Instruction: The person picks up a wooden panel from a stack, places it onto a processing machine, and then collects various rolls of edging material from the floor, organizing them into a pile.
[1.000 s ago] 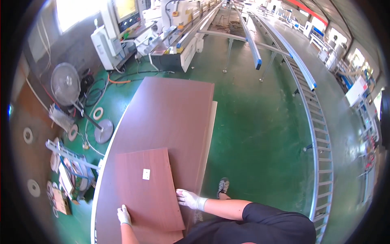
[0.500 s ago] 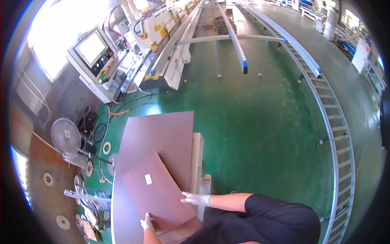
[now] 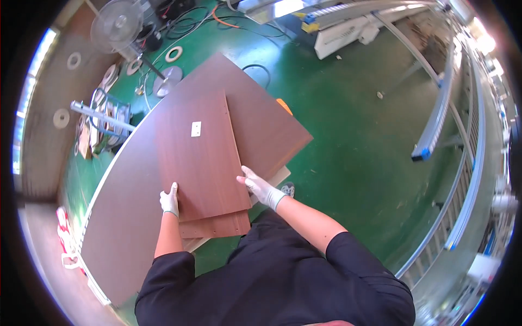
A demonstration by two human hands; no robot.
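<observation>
A reddish-brown wooden panel [image 3: 204, 163] with a small white label [image 3: 196, 129] lies in front of me, over a second brown panel [image 3: 217, 225] whose near end sticks out below it. My left hand [image 3: 169, 201], in a pale glove, grips the upper panel's left edge, thumb on top. At its right edge is my gloved right hand [image 3: 262, 189], closed at the edge with a bare fingertip over the top; its other fingers are partly hidden. Under both panels spreads a larger dark brown board [image 3: 272, 125].
A fan [image 3: 117, 24] on a round-based stand is at the far left, near tape rolls [image 3: 174, 54] and cables. Metal rails [image 3: 437, 125] and a roller track [image 3: 448, 206] stand on the green floor to the right. A shoe [image 3: 288, 188] shows beside the boards.
My view has swung round, with the boards now turned relative to me. The labelled panel lies straighter before me. Both hands remain at its opposite edges, and the left hand shows more fully.
</observation>
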